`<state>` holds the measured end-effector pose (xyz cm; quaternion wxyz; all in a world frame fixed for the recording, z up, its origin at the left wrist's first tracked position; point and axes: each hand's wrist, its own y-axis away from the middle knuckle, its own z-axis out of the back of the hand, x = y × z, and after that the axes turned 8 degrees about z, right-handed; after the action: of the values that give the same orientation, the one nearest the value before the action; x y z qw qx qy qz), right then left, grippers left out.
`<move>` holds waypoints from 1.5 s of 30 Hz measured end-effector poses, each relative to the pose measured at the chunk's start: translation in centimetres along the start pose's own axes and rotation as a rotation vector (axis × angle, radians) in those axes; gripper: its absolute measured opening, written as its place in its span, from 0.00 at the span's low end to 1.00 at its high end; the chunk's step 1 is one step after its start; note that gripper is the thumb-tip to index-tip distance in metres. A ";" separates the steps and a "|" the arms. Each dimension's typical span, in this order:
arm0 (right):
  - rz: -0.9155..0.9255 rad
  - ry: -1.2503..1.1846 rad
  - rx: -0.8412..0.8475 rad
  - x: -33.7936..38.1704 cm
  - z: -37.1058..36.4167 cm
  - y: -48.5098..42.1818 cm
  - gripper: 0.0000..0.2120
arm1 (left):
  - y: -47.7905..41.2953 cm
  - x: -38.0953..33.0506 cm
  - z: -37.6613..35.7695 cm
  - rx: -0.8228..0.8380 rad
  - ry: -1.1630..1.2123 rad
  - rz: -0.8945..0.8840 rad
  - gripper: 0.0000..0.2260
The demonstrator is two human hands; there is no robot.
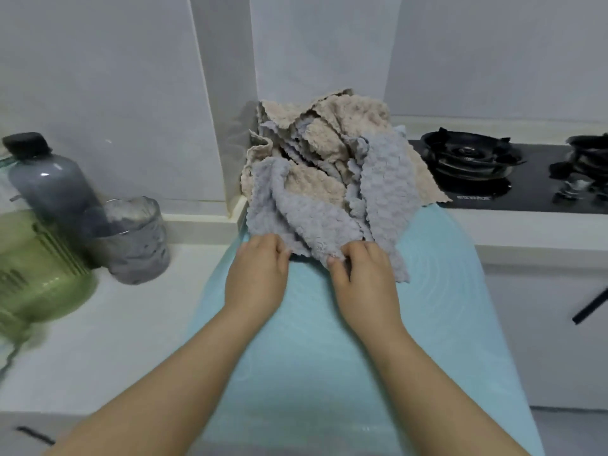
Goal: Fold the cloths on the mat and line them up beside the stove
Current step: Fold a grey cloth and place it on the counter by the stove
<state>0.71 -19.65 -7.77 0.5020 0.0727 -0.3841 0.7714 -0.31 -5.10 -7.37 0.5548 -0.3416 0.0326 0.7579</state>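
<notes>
A heap of several crumpled cloths, beige and grey-blue, lies at the far end of the light blue mat against the wall corner. A grey-blue cloth hangs forward off the heap onto the mat. My left hand grips that cloth's near left edge with curled fingers. My right hand pinches its near edge further right. The black gas stove sits to the right of the heap.
On the white counter at the left stand a grey bottle with a black cap, a clear jar of grey stuff and a green container. A beige cloth corner overlaps the stove's left edge. White walls close the back.
</notes>
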 end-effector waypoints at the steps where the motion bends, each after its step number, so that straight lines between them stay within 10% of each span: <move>1: 0.007 -0.020 0.002 0.3 0.3 0.4 0.09 | 0.3 0.0 0.3 -0.057 0.026 -0.021 0.05; 9: -0.129 -0.407 -0.202 2.4 4.0 6.2 0.11 | 4.9 -0.2 5.4 -0.095 0.295 -0.251 0.05; 24: -0.318 -0.574 0.056 3.6 5.1 7.4 0.14 | 6.2 2.6 7.1 0.222 0.512 0.160 0.09; 29: -0.318 -0.221 0.112 3.4 4.1 5.6 0.21 | 1.9 2.0 6.7 0.234 0.098 0.203 0.27; 34: -0.138 0.276 0.159 4.5 2.9 6.2 0.19 | 1.6 2.9 3.8 0.083 -0.410 -0.042 0.12; 45: 0.165 0.191 0.098 4.5 2.5 7.0 0.16 | 0.8 4.3 3.3 0.164 0.070 -0.051 0.27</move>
<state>-7.94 -19.53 -7.43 0.4668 -0.0083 -0.3012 0.8315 -3.21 -0.42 -7.50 0.5983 -0.3221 0.1050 0.7261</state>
